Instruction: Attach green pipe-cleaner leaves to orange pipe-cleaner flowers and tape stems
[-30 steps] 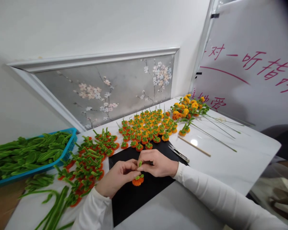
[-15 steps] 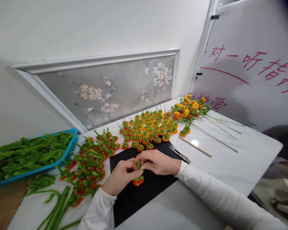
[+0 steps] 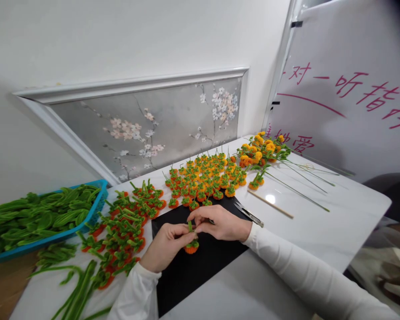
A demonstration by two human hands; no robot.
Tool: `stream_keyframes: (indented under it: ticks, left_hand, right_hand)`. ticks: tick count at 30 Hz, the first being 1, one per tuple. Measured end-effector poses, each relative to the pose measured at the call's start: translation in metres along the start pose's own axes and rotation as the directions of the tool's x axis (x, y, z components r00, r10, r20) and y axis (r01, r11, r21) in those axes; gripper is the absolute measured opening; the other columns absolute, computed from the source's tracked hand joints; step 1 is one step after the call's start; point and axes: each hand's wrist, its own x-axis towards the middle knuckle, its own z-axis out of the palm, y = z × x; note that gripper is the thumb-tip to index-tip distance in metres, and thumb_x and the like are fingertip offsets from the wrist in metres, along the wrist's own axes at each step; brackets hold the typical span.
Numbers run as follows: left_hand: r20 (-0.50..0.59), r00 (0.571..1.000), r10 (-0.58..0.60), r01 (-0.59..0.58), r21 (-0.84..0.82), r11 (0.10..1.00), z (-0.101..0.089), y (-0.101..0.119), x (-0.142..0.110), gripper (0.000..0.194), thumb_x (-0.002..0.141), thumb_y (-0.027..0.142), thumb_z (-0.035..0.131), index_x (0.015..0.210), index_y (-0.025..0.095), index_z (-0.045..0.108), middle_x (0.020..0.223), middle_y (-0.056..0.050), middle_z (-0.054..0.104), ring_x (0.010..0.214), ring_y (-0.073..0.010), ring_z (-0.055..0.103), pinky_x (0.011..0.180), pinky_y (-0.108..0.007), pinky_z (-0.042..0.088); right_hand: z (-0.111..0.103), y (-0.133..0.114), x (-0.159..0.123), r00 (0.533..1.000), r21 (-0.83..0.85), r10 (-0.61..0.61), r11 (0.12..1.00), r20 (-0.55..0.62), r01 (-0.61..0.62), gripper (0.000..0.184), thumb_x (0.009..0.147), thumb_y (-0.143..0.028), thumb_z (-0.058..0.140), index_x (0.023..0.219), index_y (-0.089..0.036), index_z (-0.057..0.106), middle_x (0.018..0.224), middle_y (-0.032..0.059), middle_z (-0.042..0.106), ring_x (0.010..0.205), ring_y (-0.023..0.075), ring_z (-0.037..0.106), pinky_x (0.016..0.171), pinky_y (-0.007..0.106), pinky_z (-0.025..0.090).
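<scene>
Over a black mat point(image 3: 183, 284), an orange pipe-cleaner flower point(image 3: 191, 250) hangs head down, its green sepals and short green stem uppermost. My left hand point(image 3: 166, 244) pinches it between thumb and fingers at the stem. The fingers of my right hand point(image 3: 218, 223) are closed in a pinch at the same stem from the right; the exact contact is partly hidden. Behind my hands stand several finished-looking orange and yellow flower heads point(image 3: 203, 178), upside down with thin stems. To the left are more red-orange heads point(image 3: 126, 226) with thick green stems.
Thread snips point(image 3: 249, 214) lie by my right wrist, with a wooden stick point(image 3: 270, 204) beyond. A blue basket point(image 3: 96, 209) of green leaves stands left, near loose green pipe cleaners point(image 3: 80, 293). Bunched yellow flowers point(image 3: 260, 151) and long wire stems point(image 3: 300, 190) lie at the back right.
The flower has turned a little and risen slightly in my left hand. My right fingers have shifted slightly at the stem, the index finger lifting and arching. The other things lie as before.
</scene>
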Motion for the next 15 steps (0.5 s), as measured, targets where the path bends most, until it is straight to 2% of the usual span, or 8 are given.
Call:
stream_keyframes:
  ticks: [7, 11, 15]
  left_hand:
    - [0.029, 0.999, 0.036, -0.037, 0.055, 0.998, -0.0020, 0.0088, -0.0009, 0.030, 0.080, 0.031, 0.053, 0.058, 0.014, 0.063, 0.061, -0.001, 0.056, 0.061, -0.0135, 0.047, 0.057, -0.023, 0.035]
    - [0.053, 0.998, 0.036, -0.039, 0.048, 0.998, -0.0023, 0.0102, -0.0019, 0.028, 0.081, 0.032, 0.052, 0.068, 0.014, 0.068, 0.071, -0.003, 0.059, 0.069, -0.0159, 0.050, 0.063, -0.025, 0.038]
    - [0.065, 0.996, 0.061, -0.063, 0.040, 0.997, -0.0024, 0.0103, -0.0020, 0.029, 0.083, 0.034, 0.049, 0.074, 0.014, 0.068, 0.078, -0.005, 0.060, 0.074, -0.0170, 0.052, 0.067, -0.027, 0.040]
  right_hand:
    - [0.0013, 0.0007, 0.0005, 1.000, -0.018, -0.012, 1.000, 0.007, 0.012, 0.033, 0.084, -0.013, 0.051, 0.117, -0.015, 0.052, 0.077, 0.0009, 0.059, 0.070, 0.0102, 0.054, 0.069, 0.020, 0.044]
    - [0.0021, 0.0012, 0.0003, 0.997, -0.078, -0.072, 0.994, -0.016, 0.071, 0.022, 0.084, -0.014, 0.050, 0.105, -0.014, 0.058, 0.079, 0.0032, 0.060, 0.075, 0.0113, 0.055, 0.073, 0.021, 0.044]
    - [0.0041, 0.0029, -0.0004, 0.993, -0.069, -0.089, 0.994, -0.071, 0.084, 0.013, 0.085, -0.020, 0.053, 0.091, -0.015, 0.064, 0.076, 0.0031, 0.061, 0.071, 0.0106, 0.055, 0.070, 0.020, 0.045]
